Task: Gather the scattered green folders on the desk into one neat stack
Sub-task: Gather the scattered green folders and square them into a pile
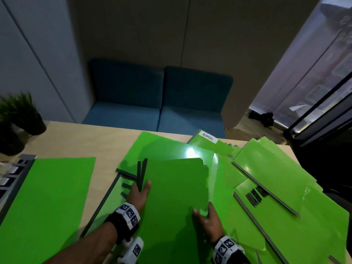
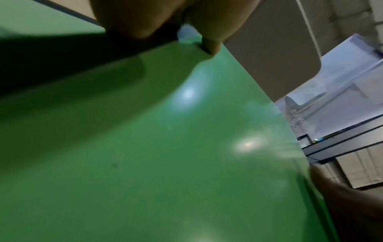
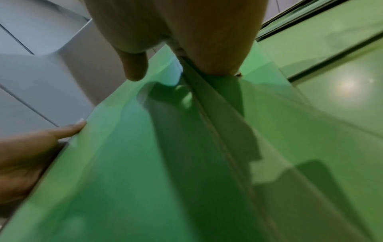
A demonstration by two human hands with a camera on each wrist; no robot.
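A bundle of green folders (image 1: 175, 189) is held tilted above the desk between both hands. My left hand (image 1: 140, 191) grips its left edge, thumb on top and fingers hidden beneath, beside the dark spine strips (image 1: 142, 173). My right hand (image 1: 206, 216) pinches the bundle's right edge, thumb on the front face. In the right wrist view the thumb (image 3: 134, 65) lies over the green folders (image 3: 165, 147). Under the bundle lies another green folder (image 1: 162, 147). A single green folder (image 1: 49, 202) lies flat at the left. More folders (image 1: 276, 178) are spread at the right.
A folder labelled ADMIN (image 1: 208, 138) lies at the far desk edge. A potted plant (image 1: 21, 115) stands at the back left and a grey keyboard-like device (image 1: 11, 174) at the left edge. A blue sofa (image 1: 160, 103) stands behind the wooden desk (image 1: 80, 141).
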